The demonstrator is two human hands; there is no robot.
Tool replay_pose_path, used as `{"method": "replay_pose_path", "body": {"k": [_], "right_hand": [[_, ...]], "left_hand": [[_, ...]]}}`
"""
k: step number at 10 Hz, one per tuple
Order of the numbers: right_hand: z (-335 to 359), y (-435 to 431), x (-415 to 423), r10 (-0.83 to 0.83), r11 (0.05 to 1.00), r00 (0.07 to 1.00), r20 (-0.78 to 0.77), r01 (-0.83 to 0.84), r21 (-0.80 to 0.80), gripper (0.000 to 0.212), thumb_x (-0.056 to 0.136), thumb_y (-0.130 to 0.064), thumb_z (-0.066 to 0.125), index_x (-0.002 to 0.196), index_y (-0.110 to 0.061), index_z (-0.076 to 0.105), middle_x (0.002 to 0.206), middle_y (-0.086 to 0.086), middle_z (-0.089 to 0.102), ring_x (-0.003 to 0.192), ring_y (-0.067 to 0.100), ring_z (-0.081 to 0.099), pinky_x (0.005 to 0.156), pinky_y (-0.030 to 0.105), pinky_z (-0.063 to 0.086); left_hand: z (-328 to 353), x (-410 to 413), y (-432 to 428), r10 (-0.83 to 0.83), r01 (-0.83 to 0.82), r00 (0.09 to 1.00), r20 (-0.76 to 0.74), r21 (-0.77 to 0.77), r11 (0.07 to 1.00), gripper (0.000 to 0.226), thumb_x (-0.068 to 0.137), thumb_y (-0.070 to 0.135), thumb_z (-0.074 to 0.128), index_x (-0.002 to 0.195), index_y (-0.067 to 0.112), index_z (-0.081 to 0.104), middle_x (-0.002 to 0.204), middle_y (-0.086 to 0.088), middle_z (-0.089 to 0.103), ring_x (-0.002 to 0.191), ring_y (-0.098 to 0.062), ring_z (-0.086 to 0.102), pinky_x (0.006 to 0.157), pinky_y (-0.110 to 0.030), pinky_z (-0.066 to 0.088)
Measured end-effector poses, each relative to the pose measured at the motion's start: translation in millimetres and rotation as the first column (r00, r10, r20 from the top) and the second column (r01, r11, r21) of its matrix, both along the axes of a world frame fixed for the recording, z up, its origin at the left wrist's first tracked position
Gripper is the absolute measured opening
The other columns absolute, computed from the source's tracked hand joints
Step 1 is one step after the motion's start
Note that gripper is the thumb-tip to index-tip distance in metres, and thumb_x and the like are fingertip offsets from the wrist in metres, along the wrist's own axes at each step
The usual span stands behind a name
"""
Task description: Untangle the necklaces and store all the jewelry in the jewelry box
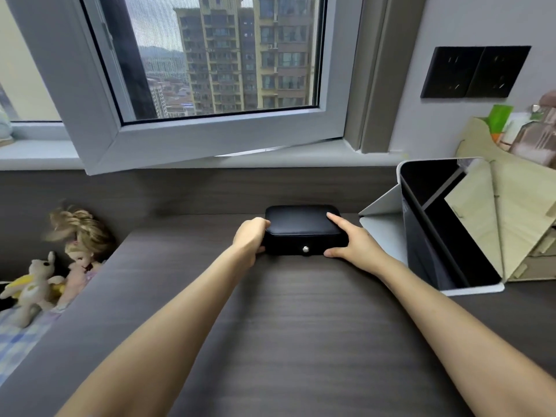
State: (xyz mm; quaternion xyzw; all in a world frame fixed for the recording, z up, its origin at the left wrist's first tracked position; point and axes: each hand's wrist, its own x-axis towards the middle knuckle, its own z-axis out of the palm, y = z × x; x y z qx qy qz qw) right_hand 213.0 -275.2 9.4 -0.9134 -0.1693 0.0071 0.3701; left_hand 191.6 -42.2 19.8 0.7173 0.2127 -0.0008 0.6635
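Jewelry box (302, 228), black and closed, is held at the far edge of the desk (301, 341): left hand (249, 239) curled round one end, right hand (355, 245) pinching the other. No necklaces are seen. The propped tablet (430, 188) just beside could be knocked by a careless pull.

One box (302, 227) lies at the far side of one desk (301, 326), with one snap button (305, 249) on its near face. Two hands are on it, one left hand (251, 239) and one right hand (355, 245). To the right are one tablet (427, 188) and one wooden organizer (517, 230). Two wall sockets (454, 72) are far right. Two toys are left: one doll (79, 245) and one plush animal (36, 284).
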Motion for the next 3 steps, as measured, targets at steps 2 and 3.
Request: {"method": "replay_pose_path", "body": {"k": [2, 3], "right_hand": [[19, 0, -20, -0.006, 0.983, 0.998, 0.059, 0.016, -0.181, 0.093, 0.08, -0.019, 0.073, 0.15, -0.034, 0.014, 0.143, 0.01, 0.043, 0.129, 0.026, 0.04, 0.088, 0.022, 0.032], [40, -1, -35, -0.046, 0.975, 0.964, 0.262, 0.1, -0.197, 0.068, 0.084, -0.012, 0.067, 0.144, -0.019, 0.036, 0.141, 0.007, 0.049, 0.129, 0.024, 0.043, 0.097, 0.025, 0.032]], "left_hand": [[13, -13, 5, 0.061, -0.059, 0.996, 0.071, -0.028, 0.998, 0.017, 0.091, 0.019, 0.048, 0.101, 0.013, 0.06, 0.09, -0.007, 0.055, 0.077, -0.021, 0.053, 0.068, -0.028, 0.044], [34, -30, 16, 0.133, -0.133, 0.972, 0.195, -0.014, 0.991, 0.009, 0.093, 0.012, 0.05, 0.087, 0.011, 0.057, 0.095, -0.011, 0.054, 0.079, -0.022, 0.052, 0.07, -0.029, 0.046]]}}
